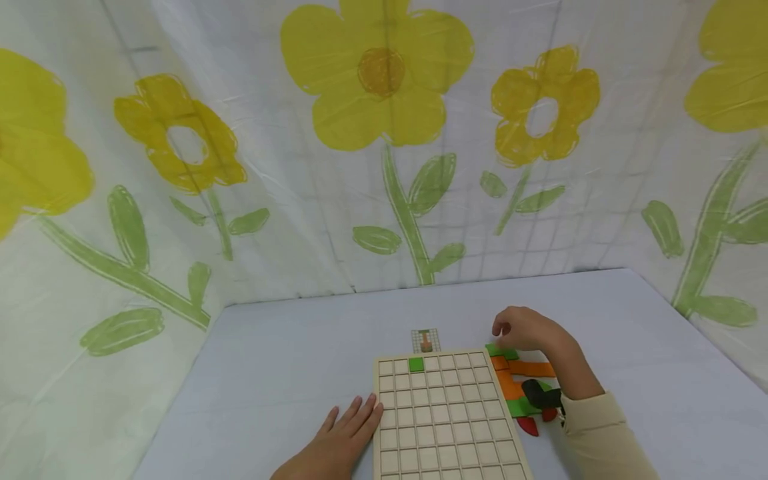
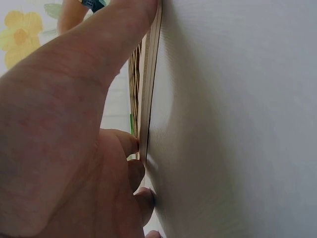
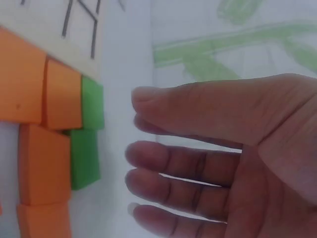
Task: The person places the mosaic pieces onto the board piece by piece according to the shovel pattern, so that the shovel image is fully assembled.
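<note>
A pale wooden board (image 1: 441, 417) with a grid of square recesses lies on the table. One green square tile (image 1: 416, 365) sits in its top row, in the third cell from the left. My left hand (image 1: 339, 440) rests flat, its fingertips touching the board's left edge (image 2: 144, 99). Beyond the board's top right corner, my right hand (image 1: 528, 330) hovers with fingers loosely bent and nothing held. In the right wrist view, green blocks (image 3: 85, 158) and orange blocks (image 3: 44, 163) lie beside the board, a short way from its fingertips.
A small printed card (image 1: 426, 340) with a grid picture lies behind the board. Along the board's right side are orange pieces (image 1: 531, 368), green pieces (image 1: 521, 408) and red pieces (image 1: 528, 427). A flower-patterned curtain (image 1: 270, 233) hangs behind the white table (image 1: 270, 373).
</note>
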The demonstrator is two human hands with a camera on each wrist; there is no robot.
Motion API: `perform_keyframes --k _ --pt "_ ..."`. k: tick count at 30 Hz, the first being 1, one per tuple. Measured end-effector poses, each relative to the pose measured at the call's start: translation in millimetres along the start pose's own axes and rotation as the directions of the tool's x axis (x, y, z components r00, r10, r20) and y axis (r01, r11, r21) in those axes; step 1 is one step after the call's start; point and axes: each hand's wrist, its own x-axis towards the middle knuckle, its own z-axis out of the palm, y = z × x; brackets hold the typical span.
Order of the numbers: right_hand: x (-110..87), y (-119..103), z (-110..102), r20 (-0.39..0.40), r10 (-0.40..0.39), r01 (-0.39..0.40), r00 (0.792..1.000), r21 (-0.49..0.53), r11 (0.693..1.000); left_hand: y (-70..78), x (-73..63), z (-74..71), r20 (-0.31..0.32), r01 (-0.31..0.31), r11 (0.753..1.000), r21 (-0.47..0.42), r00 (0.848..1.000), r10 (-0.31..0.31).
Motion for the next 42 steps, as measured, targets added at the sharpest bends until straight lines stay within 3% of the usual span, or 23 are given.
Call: perform_keyframes --k 8,13,42 --pt "4.0 4 9 0.001 0.099 -0.099 0.995 0.011 0.995 -2.4 1.0 2.9 -0.018 -0.004 1.000 0.016 1.000 0.004" --pt "4.6 3 11 -0.010 0.101 -0.101 0.995 0.020 0.995 -2.2 1.6 3.5 -0.028 -0.010 1.000 0.023 1.000 0.010" --pt "7.5 11 11 -0.035 -0.021 0.024 0.999 0.076 0.997 3.5 0.2 0.9 -0.008 0.001 1.000 0.026 1.000 -0.001"
